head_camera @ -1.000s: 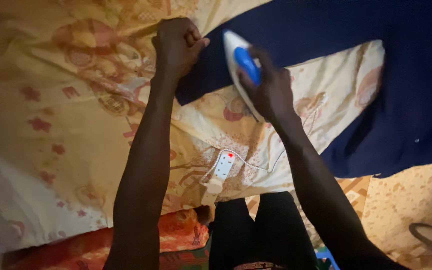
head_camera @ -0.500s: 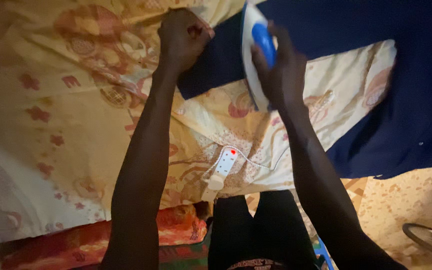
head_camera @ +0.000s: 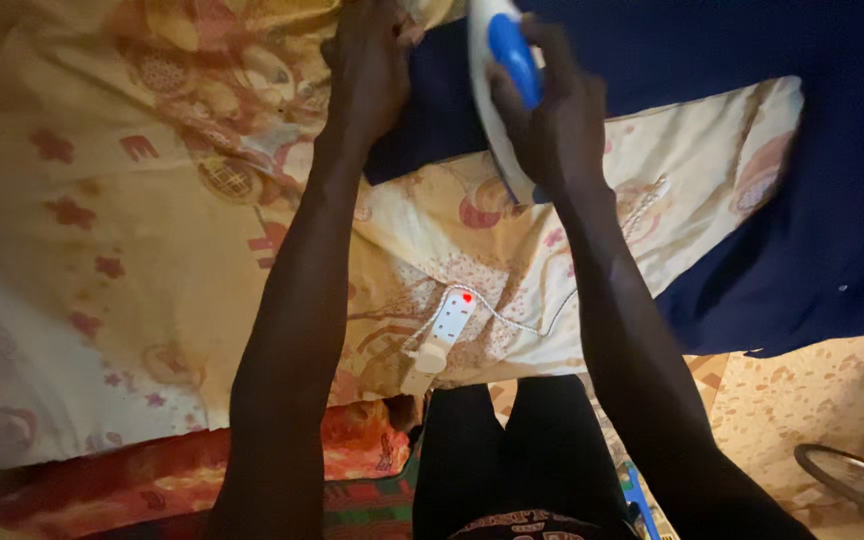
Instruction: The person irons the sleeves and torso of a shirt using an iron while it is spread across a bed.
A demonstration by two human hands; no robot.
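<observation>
My right hand (head_camera: 552, 120) grips the blue handle of a white clothes iron (head_camera: 497, 90), which rests on a dark navy garment (head_camera: 752, 60) near the top of the view. My left hand (head_camera: 367, 70) is closed on the near edge of that garment, just left of the iron. The garment lies spread over a yellow patterned sheet (head_camera: 152, 220) and hangs down at the right. The iron's tip is cut off by the top edge of the view.
A white power strip (head_camera: 449, 320) with a lit red light lies on the sheet between my arms, its cord trailing right. My dark-trousered legs (head_camera: 512, 450) stand below. A red patterned cloth (head_camera: 152, 480) hangs at bottom left; a fan's rim (head_camera: 852, 475) at bottom right.
Both hands, the iron and the garment edge have shifted up and to the right in view, the iron sliding farther onto the navy garment.
</observation>
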